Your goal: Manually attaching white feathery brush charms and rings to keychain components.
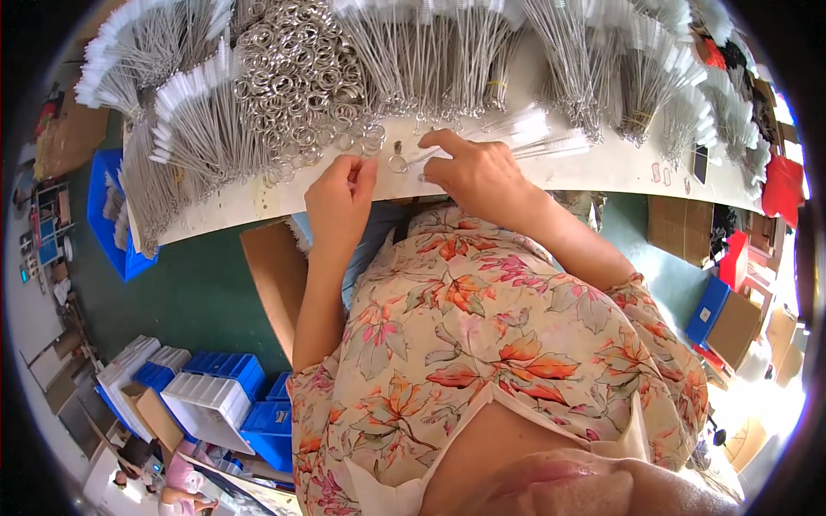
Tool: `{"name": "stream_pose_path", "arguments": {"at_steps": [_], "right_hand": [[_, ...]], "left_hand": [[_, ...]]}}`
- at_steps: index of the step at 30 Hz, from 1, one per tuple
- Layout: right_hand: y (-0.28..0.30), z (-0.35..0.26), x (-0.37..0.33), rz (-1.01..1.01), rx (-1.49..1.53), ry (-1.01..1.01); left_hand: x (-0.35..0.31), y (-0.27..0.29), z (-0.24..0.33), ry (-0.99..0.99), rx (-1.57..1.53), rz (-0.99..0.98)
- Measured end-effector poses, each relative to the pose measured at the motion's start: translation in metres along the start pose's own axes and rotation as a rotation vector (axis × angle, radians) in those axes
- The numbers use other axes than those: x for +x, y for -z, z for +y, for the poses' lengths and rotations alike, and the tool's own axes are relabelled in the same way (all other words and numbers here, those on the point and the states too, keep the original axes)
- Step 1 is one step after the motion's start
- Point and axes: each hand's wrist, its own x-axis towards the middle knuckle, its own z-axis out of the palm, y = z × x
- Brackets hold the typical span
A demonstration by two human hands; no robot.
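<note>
My left hand (pixel 338 206) is raised at the table's near edge, its fingers curled and the thumb pressed to them. Anything in that pinch is too small to make out. To its right, my right hand (pixel 483 179) reaches over the table with index finger and thumb apart. A metal split ring (pixel 397 163) lies before that gap, and thin wire runs from beside it under the right hand. Several loose wire-handled brushes (pixel 538 138) with white bristles lie behind the right hand. A heap of split rings (pixel 297 73) is piled beyond my left hand.
Bundles of wire-handled brushes (pixel 477 56) line the far side of the pale table (pixel 284 196). A blue bin (pixel 107 211) stands at its left end. Cardboard boxes (pixel 680 228) and stacked blue and white crates (pixel 211 396) are on the floor. Another person (pixel 181 490) appears at lower left.
</note>
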Motion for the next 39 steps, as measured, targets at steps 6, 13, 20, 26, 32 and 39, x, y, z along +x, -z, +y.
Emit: {"name": "stream_pose_path", "arguments": {"at_steps": [6, 13, 20, 26, 32, 39], "right_hand": [[-0.02, 0.011, 0.015, -0.13, -0.162, 0.013], [-0.004, -0.017, 0.02, 0.043, 0.309, 0.037], [0.006, -0.03, 0.026, 0.135, 0.445, 0.08], [0.004, -0.033, 0.031, 0.207, 0.45, 0.076], [0.008, -0.036, 0.034, 0.238, 0.477, 0.062], [0.012, -0.033, 0.036, 0.255, 0.519, 0.082]], "left_hand": [[-0.021, -0.011, -0.009, 0.25, -0.325, -0.096], [-0.011, 0.016, 0.005, 0.093, -1.126, -0.067], [0.001, 0.055, 0.018, -0.263, -0.811, -0.205], [0.002, 0.062, 0.036, -0.363, -0.571, -0.062], [0.005, 0.066, 0.043, -0.405, -0.502, -0.019], [0.009, 0.067, 0.047, -0.443, -0.52, -0.009]]}}
